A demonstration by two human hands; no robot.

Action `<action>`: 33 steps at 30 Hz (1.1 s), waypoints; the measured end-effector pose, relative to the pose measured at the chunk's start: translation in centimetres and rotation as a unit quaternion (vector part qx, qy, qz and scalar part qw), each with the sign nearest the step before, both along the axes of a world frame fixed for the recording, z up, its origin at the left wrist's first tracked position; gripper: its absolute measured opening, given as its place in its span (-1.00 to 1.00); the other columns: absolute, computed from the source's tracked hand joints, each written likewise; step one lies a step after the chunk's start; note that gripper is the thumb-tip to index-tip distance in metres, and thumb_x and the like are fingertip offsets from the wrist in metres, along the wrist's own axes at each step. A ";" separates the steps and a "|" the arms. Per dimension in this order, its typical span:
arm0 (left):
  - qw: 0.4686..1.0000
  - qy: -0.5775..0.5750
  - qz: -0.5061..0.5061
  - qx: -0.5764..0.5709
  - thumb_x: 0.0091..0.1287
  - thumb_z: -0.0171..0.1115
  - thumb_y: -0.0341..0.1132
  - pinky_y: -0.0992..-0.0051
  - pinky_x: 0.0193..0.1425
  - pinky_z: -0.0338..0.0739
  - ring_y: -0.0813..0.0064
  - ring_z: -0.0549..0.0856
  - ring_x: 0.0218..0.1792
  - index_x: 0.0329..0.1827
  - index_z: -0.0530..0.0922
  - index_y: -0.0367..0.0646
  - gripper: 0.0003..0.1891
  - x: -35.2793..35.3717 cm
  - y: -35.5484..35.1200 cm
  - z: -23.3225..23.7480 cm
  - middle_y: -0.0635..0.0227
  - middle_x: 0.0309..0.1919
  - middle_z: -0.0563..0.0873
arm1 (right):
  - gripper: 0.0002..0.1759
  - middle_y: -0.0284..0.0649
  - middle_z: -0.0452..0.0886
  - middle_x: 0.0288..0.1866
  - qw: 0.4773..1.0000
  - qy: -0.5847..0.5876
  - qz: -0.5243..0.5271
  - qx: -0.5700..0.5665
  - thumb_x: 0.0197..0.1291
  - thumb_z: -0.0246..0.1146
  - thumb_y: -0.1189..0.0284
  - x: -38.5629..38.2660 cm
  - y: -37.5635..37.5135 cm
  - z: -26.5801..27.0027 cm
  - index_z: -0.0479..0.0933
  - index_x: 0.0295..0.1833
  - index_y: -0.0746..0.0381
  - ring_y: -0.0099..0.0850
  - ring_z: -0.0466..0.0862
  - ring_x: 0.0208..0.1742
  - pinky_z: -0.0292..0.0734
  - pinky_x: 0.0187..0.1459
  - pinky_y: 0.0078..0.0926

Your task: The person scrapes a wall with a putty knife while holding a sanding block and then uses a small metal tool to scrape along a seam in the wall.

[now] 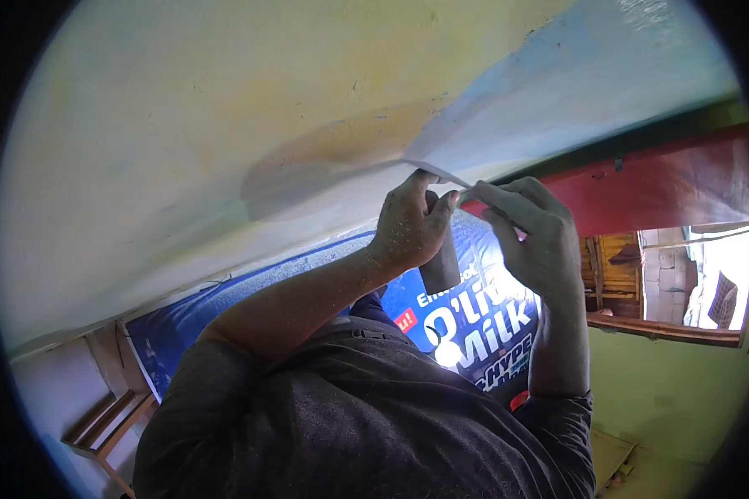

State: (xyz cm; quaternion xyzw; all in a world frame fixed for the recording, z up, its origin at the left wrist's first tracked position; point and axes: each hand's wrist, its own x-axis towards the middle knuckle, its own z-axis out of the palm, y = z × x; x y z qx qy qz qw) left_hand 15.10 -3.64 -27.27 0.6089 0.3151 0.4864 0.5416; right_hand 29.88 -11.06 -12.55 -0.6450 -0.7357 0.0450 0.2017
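My left hand (412, 220), specked with pale dust, is closed with its thumb and fingers on a thin, slightly curved grey sheet (441, 173). The sheet shows nearly edge-on, close to the painted surface (324, 91) above. From the right, my right hand (528, 220) pinches the sheet's near corner between thumb and fingertips. Below my left palm hangs a brownish, flat-ended piece (443, 268); whether it joins the sheet is hidden by the fingers. Yellow, orange and pale blue patches with small dark marks cover the painted surface.
A blue printed banner (324, 270) hangs behind my arms. A red panel (666, 183) runs along the upper right, above a wood-framed window opening (666, 328). Wooden furniture (112, 420) stands at lower left. A pale green wall (674, 391) is at right.
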 end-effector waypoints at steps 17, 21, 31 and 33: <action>0.998 0.054 0.002 -0.015 0.58 0.44 -0.29 0.24 -0.20 0.69 0.28 0.84 -0.41 0.15 0.73 -0.32 -0.73 -0.4 -0.5 0.5 0.07 -0.40 0.83 | -0.68 -0.23 0.83 -0.02 0.999 -0.035 -0.027 -0.007 0.42 0.44 0.49 -0.7 -0.8 0.0 0.86 0.23 0.05 -0.20 0.86 -0.16 0.76 -0.13 -0.18; 0.996 0.091 0.022 -0.001 0.57 0.45 -0.27 0.25 -0.20 0.70 0.29 0.86 -0.40 0.18 0.72 -0.33 -0.70 -0.5 -0.3 0.7 0.07 -0.39 0.84 | -0.65 -0.23 0.81 -0.05 0.998 -0.046 -0.030 -0.002 0.43 0.43 0.48 -1.3 -0.7 0.7 0.86 0.26 0.01 -0.18 0.86 -0.15 0.76 -0.12 -0.16; 0.996 0.085 0.019 -0.027 0.59 0.44 -0.26 0.31 -0.19 0.70 0.39 0.86 -0.37 0.21 0.72 -0.35 -0.67 -0.7 0.0 0.2 0.11 -0.38 0.86 | -0.69 -0.25 0.81 -0.04 0.999 -0.028 -0.038 -0.003 0.45 0.40 0.45 -1.4 -0.7 0.2 0.87 0.22 0.00 -0.19 0.86 -0.14 0.76 -0.10 -0.13; 0.996 0.077 0.010 -0.036 0.59 0.44 -0.25 0.32 -0.19 0.69 0.41 0.85 -0.38 0.20 0.72 -0.34 -0.67 -0.7 -0.2 -0.7 0.13 -0.38 0.86 | -0.68 -0.25 0.81 -0.05 0.998 -0.044 -0.042 -0.027 0.44 0.41 0.46 -0.9 -0.4 -0.9 0.88 0.22 0.01 -0.21 0.86 -0.15 0.75 -0.12 -0.17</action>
